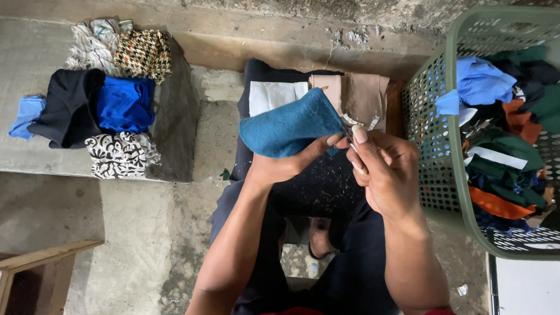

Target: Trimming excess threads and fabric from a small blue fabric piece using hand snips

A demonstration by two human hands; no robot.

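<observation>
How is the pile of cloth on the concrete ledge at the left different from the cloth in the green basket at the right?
The ledge pile lies in the open on bare concrete, its pieces laid flat side by side; the basket cloth is heaped and crumpled inside a perforated green basket. The ledge pile includes patterned pieces, black-and-white and chequered; the basket cloth looks mostly plain: green, orange, blue. The basket stands beside the right hand; the ledge pile lies farther from the left hand. Both hold small mixed fabric pieces.

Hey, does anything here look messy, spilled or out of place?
Mostly tidy. Small pale specks, likely thread or cloth clippings, are scattered over the dark cloth on the person's lap, below the teal fabric piece both hands hold. The clothes in the green basket lie jumbled, unlike the folded pile on the concrete ledge.
</observation>
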